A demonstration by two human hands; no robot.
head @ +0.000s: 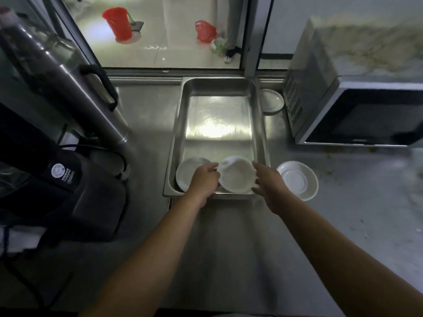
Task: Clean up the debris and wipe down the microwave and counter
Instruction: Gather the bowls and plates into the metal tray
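Microwave: sitting at 2 o'clock on the counter, door closed, top smeared with brownish grime.
Counter: steel, spreading across the lower half; specks of debris lying at 3 o'clock, just below the microwave's front edge.
Steel tray: lying at centre, reaching toward 12 o'clock, mostly bare and catching glare.
White bowl: being held tilted over the tray's near end, just below centre.
Left hand: gripping the white bowl's left rim, fingers curling round the edge.
Right hand: touching the white bowl's right side with fingers spread and fairly straight, not curling round the rim.
White plate: lying inside the tray's near left corner, partly hidden by the left hand.
Second plate: resting on the counter just beside the tray's near right corner, toward 4 o'clock.
Small plate: sitting between the tray's far right side and the microwave, toward 1 o'clock.
Steel urn: leaning across 10 o'clock, black handle showing.
Black appliance: standing at 8 o'clock.
Red bucket: standing on the floor beyond the glass at 11 o'clock.
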